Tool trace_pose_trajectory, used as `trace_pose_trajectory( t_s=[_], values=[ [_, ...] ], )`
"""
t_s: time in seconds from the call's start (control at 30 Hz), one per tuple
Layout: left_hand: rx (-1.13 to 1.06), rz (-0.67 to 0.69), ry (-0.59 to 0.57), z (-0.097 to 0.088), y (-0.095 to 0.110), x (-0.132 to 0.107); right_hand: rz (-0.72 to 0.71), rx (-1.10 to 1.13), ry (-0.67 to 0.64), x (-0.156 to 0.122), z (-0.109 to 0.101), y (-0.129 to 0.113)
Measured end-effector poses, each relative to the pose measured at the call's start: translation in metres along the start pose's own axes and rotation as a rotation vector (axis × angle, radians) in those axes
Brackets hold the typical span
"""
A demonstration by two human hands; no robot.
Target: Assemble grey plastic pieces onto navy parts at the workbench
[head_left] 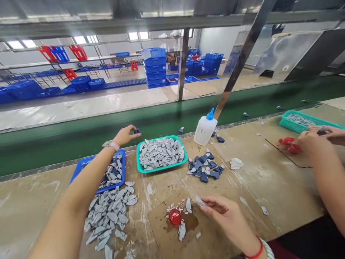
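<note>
A single camera, worn on the person's head, looks forward and down from above and behind the left hand and the right hand, with the forearms entering from the lower edge. The workbench lies close beneath it and fills the lower half of the view. Beyond that, the green belt crosses aslant, rising toward the right. A metal overhead frame cuts across the top, and under it the view reaches far into the room, to stacked blue crates. At the right edge it takes in a co-worker's hands.
</note>
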State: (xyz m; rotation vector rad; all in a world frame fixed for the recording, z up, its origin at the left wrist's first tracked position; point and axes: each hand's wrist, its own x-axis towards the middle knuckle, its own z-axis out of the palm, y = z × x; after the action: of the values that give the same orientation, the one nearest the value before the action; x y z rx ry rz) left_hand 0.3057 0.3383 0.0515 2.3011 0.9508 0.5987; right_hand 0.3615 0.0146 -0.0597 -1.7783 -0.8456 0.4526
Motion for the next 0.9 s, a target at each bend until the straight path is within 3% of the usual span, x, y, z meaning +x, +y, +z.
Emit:
trace_pose_trajectory(
  t_s=[0.13,0.27,0.4,0.5,0.63,0.7,0.77,0.9],
  values=[
    [-0.047,-0.062,0.058,-0.029,-0.025,-0.043,-0.179,-0.263,-0.066,-0.026,0.009,0.018],
    [-0.127,-0.12,0.068,-0.049,-0.056,-0.126,-0.311,-0.403,-0.104,-0.043,0.02,0.031],
    [-0.379,-0.211,0.09,-0.044,-0.068,-0.215,-0.275,-0.428,-0.171,-0.045,0.022,0.033],
    [-0.521,-0.359,0.059,-0.022,-0.056,-0.259,-0.135,-0.198,-0.195,-0.041,0.017,0.03],
    [-0.703,-0.44,-0.113,0.02,-0.029,-0.282,0.204,0.275,-0.233,-0.036,0.01,0.015],
    [-0.73,-0.394,-0.231,0.038,-0.015,-0.282,0.243,0.435,-0.253,-0.034,0.009,0.001],
    [-0.743,-0.304,-0.297,0.051,-0.003,-0.28,0.137,0.465,-0.244,-0.035,0.009,-0.016],
    [-0.783,-0.148,-0.31,0.06,0.017,-0.277,-0.275,0.233,-0.16,-0.039,0.009,-0.048]
  ],
)
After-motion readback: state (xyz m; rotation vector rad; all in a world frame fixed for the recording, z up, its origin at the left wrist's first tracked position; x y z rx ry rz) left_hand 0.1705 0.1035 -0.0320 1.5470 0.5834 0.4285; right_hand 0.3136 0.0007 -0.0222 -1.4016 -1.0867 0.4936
